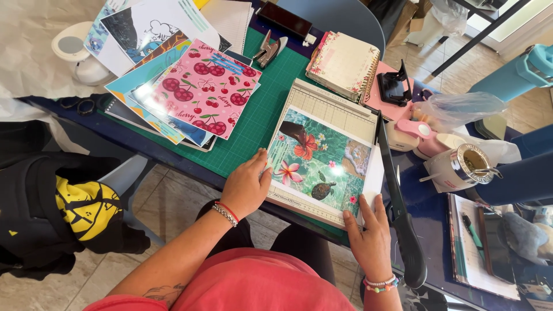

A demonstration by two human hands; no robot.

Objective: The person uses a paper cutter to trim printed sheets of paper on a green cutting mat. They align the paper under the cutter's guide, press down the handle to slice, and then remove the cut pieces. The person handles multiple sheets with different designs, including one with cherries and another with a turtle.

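A printed sheet (319, 158) with sea turtle, flowers and turquoise water lies on a white paper trimmer (340, 112) with a ruled grid. My left hand (246, 184) rests on the sheet's left edge, fingers curled, pressing it down. My right hand (370, 233) lies flat at the sheet's lower right corner, fingertips on the paper. The trimmer's black blade arm (397, 207) runs along the right side, its handle beside my right wrist.
A green cutting mat (253, 124) covers the table. A stack of patterned sheets, topped by a pink cherry print (210, 86), lies at left. A spiral notebook (344, 63), stapler (271, 50), pink punches (417, 129), tape roll (464, 164) and clipboard (481, 253) crowd the right.
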